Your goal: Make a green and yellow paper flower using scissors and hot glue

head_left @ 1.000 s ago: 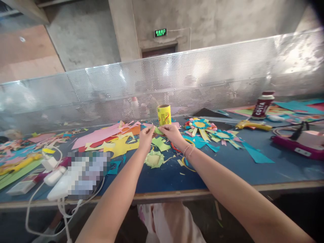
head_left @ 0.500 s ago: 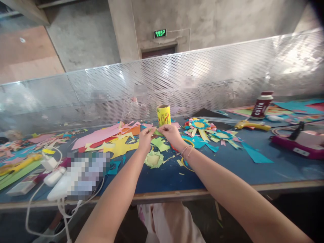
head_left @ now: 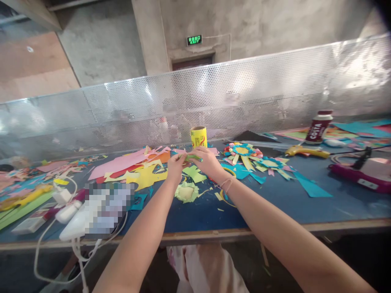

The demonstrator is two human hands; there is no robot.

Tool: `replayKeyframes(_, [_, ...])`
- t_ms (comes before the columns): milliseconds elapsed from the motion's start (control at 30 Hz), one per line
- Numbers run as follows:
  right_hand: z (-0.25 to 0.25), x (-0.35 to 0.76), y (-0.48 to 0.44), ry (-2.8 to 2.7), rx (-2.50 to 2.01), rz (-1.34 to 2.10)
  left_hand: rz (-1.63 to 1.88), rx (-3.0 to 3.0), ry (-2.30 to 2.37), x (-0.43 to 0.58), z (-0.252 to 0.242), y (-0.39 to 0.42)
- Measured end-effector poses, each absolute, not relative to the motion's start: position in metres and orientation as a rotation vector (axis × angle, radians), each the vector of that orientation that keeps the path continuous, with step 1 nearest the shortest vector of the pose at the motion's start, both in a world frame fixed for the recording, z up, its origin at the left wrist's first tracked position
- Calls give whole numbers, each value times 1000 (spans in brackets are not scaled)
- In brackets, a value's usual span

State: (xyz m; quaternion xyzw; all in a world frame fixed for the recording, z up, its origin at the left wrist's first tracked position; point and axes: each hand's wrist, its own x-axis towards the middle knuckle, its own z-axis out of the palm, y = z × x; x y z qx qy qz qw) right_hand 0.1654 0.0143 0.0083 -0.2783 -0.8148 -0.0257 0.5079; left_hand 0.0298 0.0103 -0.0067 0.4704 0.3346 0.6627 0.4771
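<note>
Both of my hands meet over the middle of the table, in front of a yellow-labelled tube (head_left: 198, 137). Between their fingertips is a small strip of green paper (head_left: 192, 157). My left hand (head_left: 176, 165) pinches its left end, and my right hand (head_left: 208, 161) is closed on its right side. Below them lie a cut piece of light green paper (head_left: 195, 174) and a round light green paper rosette (head_left: 186, 192). Beside my right wrist rests a yellow ring-shaped thing (head_left: 228, 195), partly hidden by the forearm.
Pink paper (head_left: 117, 162) and yellow scraps (head_left: 145, 177) lie left of my hands. Paper flower rosettes (head_left: 242, 150), a yellow glue gun (head_left: 307, 151), a Costa bottle (head_left: 319, 128) and a purple power strip (head_left: 357, 179) are rightward. White cables (head_left: 36, 260) hang over the front left edge.
My right hand's fingers have shifted slightly over the green paper strip, with the hand turned a little. My left hand keeps its pinch. The whole view has moved slightly.
</note>
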Motion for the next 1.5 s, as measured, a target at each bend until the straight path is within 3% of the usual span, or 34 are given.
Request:
replayKeyframes(267, [2, 167, 21, -2021, -664, -126, 1594, 1071, 801, 32, -4, 9])
replayKeyframes(533, [5, 168, 21, -1854, -694, 183, 1557, 1112, 717, 33, 0, 5])
replayKeyframes(833, [8, 168, 22, -1767, -725, 310, 1535, 1139, 648, 32, -2, 7])
replayKeyframes(1500, [3, 159, 25, -1643, -892, 252, 1599, 1097, 568, 43, -3, 3])
